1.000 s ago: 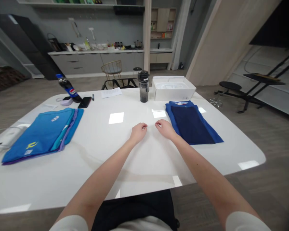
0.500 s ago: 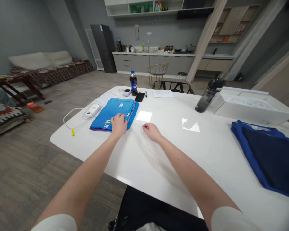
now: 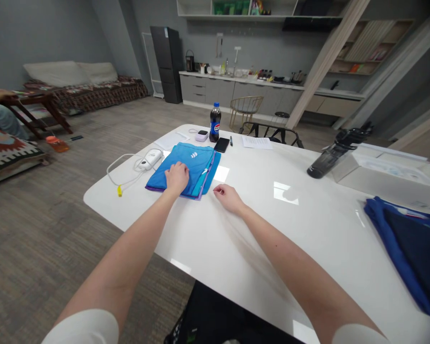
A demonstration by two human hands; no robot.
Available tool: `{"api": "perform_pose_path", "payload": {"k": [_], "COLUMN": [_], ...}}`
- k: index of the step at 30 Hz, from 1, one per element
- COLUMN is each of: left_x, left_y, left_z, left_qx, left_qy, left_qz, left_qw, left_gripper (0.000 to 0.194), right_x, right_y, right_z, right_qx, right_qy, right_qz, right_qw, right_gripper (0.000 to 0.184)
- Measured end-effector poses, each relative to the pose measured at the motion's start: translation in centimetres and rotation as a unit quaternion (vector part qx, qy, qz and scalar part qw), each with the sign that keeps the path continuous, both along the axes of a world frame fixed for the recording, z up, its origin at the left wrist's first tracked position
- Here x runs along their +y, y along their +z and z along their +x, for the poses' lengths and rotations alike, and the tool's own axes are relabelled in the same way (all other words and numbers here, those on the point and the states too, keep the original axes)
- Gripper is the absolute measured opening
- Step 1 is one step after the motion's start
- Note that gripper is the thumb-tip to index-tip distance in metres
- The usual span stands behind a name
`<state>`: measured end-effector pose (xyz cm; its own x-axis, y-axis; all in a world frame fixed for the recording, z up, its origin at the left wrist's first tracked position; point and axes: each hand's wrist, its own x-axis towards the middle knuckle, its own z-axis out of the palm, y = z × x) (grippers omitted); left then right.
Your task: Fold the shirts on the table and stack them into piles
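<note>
A stack of folded blue, teal and purple clothes [image 3: 184,160] lies toward the left of the table, with a small white mark on top. My left hand [image 3: 177,177] rests palm down on the top blue piece, its fingers bent but apart. Close to the stack's right side, my right hand [image 3: 228,197] is just over the white tabletop, with fingers curled together and nothing visible in them. Behind the stack are a black phone [image 3: 222,145], a cola bottle [image 3: 215,123] and a small lilac case [image 3: 201,135].
A white power adapter [image 3: 150,159] with its cable lies left of the stack. Toward the right are a dark drinking bottle [image 3: 327,155], a white box [image 3: 380,177] and folded navy clothes [image 3: 412,243]. Paper [image 3: 257,143] and a pen [image 3: 231,141] lie at the back.
My left hand has slid leftward over the top cloth, away from the stack's right edge, covering the yellow print. My right hand stays nearly still. The view has turned slightly left.
</note>
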<state>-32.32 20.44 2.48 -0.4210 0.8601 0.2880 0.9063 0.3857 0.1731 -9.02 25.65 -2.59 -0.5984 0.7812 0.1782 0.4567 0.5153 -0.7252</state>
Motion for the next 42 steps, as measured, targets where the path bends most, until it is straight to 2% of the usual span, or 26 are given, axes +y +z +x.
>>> {"api": "perform_pose_path", "payload": {"k": [7,14,18,22,27,30,32,33,36,37,39,42], "left_x": [0.4,1.0,1.2,1.1,0.4,-0.8,-1.9,-2.5,-4.2,-4.7,-5.2,-5.6], "left_y": [0.5,0.6,0.4,0.4,1.0,2.1,2.9,3.2,3.8,3.8,3.7,3.0], "left_z": [0.0,0.0,-0.5,-0.7,-0.6,0.2,1.3,2.0,4.0,4.5,5.4,6.3], "left_qx": [0.046,0.098,0.1,0.099,0.043,-0.023,-0.074,-0.103,-0.196,-0.217,-0.236,-0.235], "left_qy": [-0.061,-0.065,-0.069,-0.071,-0.053,-0.073,-0.123,-0.157,-0.25,-0.266,-0.258,-0.221], "left_qz": [-0.052,-0.08,-0.111,-0.121,-0.085,-0.042,-0.008,0.011,0.074,0.094,0.128,0.131], "left_qw": [0.996,0.99,0.986,0.985,0.994,0.996,0.99,0.982,0.945,0.934,0.928,0.937], "left_gripper": [0.033,0.038,0.039,0.04,0.037,0.031,0.027,0.025,0.022,0.022,0.021,0.022], "right_x": [-0.9,-1.6,-1.5,-1.2,-0.8,-0.6,-0.4,-0.4,-0.2,-0.3,-0.6,-1.5], "right_y": [0.1,0.5,0.6,0.7,1.6,2.6,3.5,3.9,4.9,5.1,5.3,4.8], "right_z": [1.9,3.3,3.0,1.4,-1.6,-3.2,-3.8,-3.9,-3.3,-2.7,-1.3,0.8], "right_qx": [-0.012,-0.02,-0.016,-0.007,0.031,0.073,0.092,0.093,0.082,0.079,0.067,0.012], "right_qy": [0.003,0.007,0.002,0.006,0.006,-0.031,-0.032,-0.026,-0.022,-0.029,-0.033,0.006], "right_qz": [-0.009,-0.019,-0.027,-0.023,-0.027,-0.004,0.018,0.027,0.059,0.074,0.1,0.101], "right_qw": [1.0,1.0,1.0,1.0,0.999,0.997,0.995,0.995,0.995,0.994,0.992,0.995], "right_gripper": [0.016,0.017,0.017,0.015,0.017,0.044,0.057,0.053,0.018,0.017,0.024,0.02]}}
